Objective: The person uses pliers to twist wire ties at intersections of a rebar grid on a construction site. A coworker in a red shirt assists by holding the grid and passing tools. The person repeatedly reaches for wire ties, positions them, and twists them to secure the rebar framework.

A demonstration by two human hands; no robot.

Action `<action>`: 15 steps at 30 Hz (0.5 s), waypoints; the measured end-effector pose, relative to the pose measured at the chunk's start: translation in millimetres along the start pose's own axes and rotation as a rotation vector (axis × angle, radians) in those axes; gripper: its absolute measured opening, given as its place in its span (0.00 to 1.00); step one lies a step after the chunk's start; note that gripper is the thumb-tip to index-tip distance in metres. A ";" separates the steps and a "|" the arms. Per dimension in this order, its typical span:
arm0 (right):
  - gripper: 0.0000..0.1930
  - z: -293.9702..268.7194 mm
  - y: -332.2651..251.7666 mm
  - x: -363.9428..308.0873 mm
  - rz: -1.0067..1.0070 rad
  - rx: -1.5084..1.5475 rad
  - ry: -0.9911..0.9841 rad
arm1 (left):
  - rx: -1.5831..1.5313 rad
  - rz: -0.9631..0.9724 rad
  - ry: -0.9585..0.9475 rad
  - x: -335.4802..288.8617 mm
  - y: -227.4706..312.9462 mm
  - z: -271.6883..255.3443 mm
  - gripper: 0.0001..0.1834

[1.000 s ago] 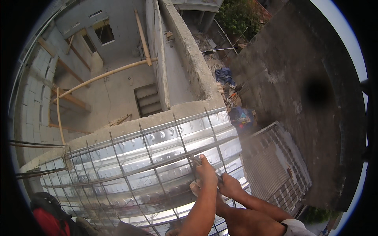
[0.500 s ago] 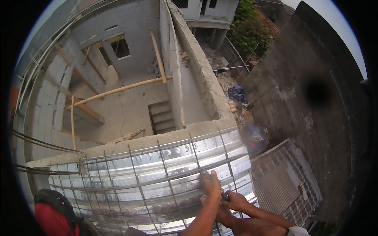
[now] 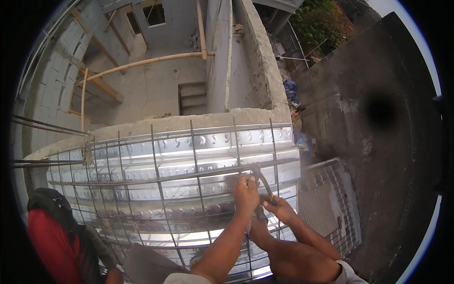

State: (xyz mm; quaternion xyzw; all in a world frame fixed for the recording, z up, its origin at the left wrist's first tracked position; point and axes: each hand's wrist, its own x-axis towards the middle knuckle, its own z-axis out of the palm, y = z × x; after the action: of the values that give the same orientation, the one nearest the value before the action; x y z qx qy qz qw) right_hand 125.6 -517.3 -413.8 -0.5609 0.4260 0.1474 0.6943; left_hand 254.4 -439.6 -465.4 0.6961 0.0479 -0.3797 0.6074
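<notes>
My right hand (image 3: 281,209) is closed round the handles of a pair of pincers (image 3: 266,182). Their dark head rests at a crossing of the steel rebar mesh (image 3: 217,171). My left hand (image 3: 247,196) is just left of the pincers' head, thumb and fingers pinched together at the same crossing. What lies in that pinch is too small to make out. Under the mesh spreads shiny ribbed metal decking (image 3: 175,168). My bare foot and bent leg (image 3: 265,234) are between and below my forearms.
A person in red with a black bag (image 3: 52,227) is at the lower left. Beyond the decking runs a rough concrete wall edge (image 3: 189,119), with a drop to a room with bamboo poles (image 3: 151,60). A tiled roof (image 3: 326,194) lies lower on the right, beside a dark wall (image 3: 373,161).
My view has tilted down and shifted. The pincers have swung up so their head meets the rebar crossing, and my left hand has moved to beside that head.
</notes>
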 end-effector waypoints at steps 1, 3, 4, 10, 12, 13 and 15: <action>0.24 1.8 -0.9 3.3 -0.014 -0.005 0.001 | 0.007 0.027 0.030 -0.2 -1.0 0.7 0.11; 0.24 4.9 -4.7 6.1 -0.034 -0.024 -0.019 | 0.007 0.068 0.083 -2.3 -1.6 0.3 0.11; 0.24 6.1 -7.2 7.3 -0.057 -0.030 -0.023 | -0.012 0.075 0.110 -4.8 -1.9 0.1 0.11; 0.25 12.4 -22.0 16.1 -0.021 0.024 0.017 | -0.001 0.005 0.076 -13.1 -5.1 -10.0 0.13; 0.25 9.9 -24.5 22.7 -0.035 0.127 -0.003 | -0.131 -0.083 0.059 -14.9 -7.0 -9.1 0.14; 0.24 9.4 -24.3 27.4 -0.004 0.224 0.014 | -0.226 -0.067 0.062 -15.3 -7.5 -8.0 0.14; 0.24 0.8 -24.6 35.7 -0.058 0.267 0.025 | -0.235 -0.182 0.043 -22.6 -7.2 -4.2 0.15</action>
State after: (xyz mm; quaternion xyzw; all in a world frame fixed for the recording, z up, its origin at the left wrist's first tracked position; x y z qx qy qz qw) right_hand 163.9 -534.4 -424.8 -0.4775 0.4340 0.0624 0.7614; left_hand 236.5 -425.1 -458.0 0.6211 0.1677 -0.4100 0.6465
